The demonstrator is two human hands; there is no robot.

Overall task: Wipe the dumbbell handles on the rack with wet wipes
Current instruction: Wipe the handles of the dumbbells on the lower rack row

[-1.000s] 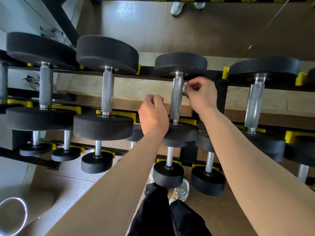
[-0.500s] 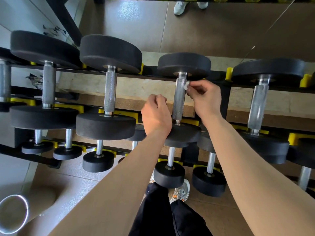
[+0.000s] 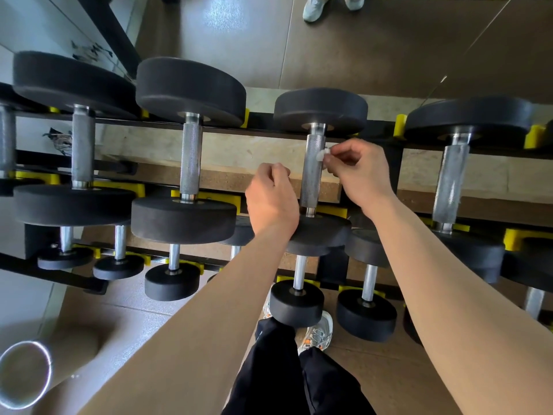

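A: Where are we on the rack [image 3: 269,127]?

B: Top tier, third dumbbell from the left. Its handle [image 3: 311,181] lies straight ahead of us, between both hands.

A: Hands?

B: Our right hand [image 3: 356,175] pinches a small wadded wet wipe [image 3: 322,154] in its fingertips and holds it on the handle's right side, near the far end. Our left hand [image 3: 270,199] sits just left of the handle, about mid-length, with its fingers curled. We only see its back, so we can't tell whether it holds anything or touches the bar.

A: Axis?

B: The long axis runs away from us, from the near plate [image 3: 323,235] to the far plate [image 3: 320,110], close to vertical in view. We judge that the stroke has to follow that line, from the far end back toward us.

A: Which hand leads?

B: The right. It's at the contact point and has the wipe. The left is lower and off to the side, so at best it steadies.

A: Progress?

B: Early, we think. The neighbouring handles at left [image 3: 191,157] and right [image 3: 450,181] have no hand on them.
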